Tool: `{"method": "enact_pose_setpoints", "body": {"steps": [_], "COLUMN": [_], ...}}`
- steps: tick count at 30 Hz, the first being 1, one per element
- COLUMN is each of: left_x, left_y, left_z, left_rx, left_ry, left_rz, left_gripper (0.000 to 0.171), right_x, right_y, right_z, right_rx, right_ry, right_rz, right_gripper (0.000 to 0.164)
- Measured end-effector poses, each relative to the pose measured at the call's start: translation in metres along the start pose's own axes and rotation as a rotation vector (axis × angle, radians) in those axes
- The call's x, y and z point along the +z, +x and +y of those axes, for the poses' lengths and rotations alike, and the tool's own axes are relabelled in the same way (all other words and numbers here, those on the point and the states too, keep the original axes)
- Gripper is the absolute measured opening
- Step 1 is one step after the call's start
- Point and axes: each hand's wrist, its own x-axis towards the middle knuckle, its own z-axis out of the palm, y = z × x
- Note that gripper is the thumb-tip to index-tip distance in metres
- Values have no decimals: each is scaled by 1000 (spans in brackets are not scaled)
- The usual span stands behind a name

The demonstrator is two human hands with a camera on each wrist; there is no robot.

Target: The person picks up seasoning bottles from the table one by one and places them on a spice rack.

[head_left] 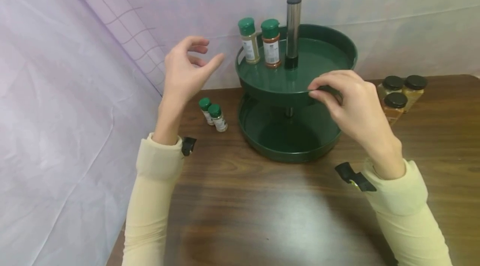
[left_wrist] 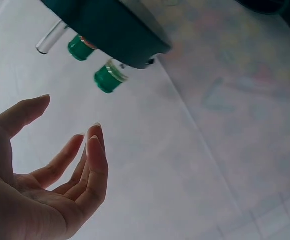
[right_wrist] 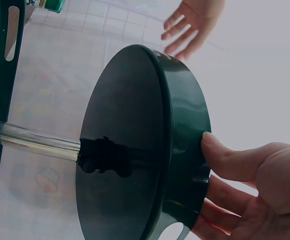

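Observation:
A green two-tier turntable rack [head_left: 288, 98] stands on the table with a chrome post [head_left: 293, 28] through its middle. My right hand [head_left: 352, 105] pinches the front right rim of its upper tray between thumb and fingers; in the right wrist view the thumb [right_wrist: 230, 160] lies against the tray's outer wall. On the upper tray's left side two green-capped spice jars stand upright, one pale [head_left: 250, 47] and one reddish [head_left: 271, 49]. My left hand [head_left: 185, 68] hovers left of these jars, touching nothing, its fingers relaxed and thumb spread.
Two smaller green-capped jars, one [head_left: 205, 111] beside the other [head_left: 218, 119], stand on the wooden table [head_left: 225, 199] left of the rack. Several black-capped jars [head_left: 393, 103] cluster to its right. A pale cloth [head_left: 75, 132] hangs at the left and behind.

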Motion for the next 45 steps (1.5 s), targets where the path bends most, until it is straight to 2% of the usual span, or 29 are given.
{"method": "enact_pose_setpoints", "body": {"steps": [7,14,22,29,36,45], "left_x": [1,3,12,21,28,41], "left_y": [-6,-9,-13,-19,-28,-36], "left_z": [-25,-56,-96,-126,-146,-163], "left_rx": [-43,-111,-182,-232,-234,-275], "left_ry": [3,18,43,67,81,77], "left_rz": [9,3,8,-15,-44,-100], "left_gripper": [46,48,50,50,48,46], "right_x": [2,1,1,1,1,1], "right_y": [0,0,1,1,0,1], "right_z": [-1,-2,-3,-3,-3,-3], "right_rx": [-2,-3,3,2,4,4], "right_ry": [4,0,-4,-10,-13,-18], "right_rz": [-1,-1,-13,-9,-7,-5], "right_gripper": [10,10,11,11,11,11]}}
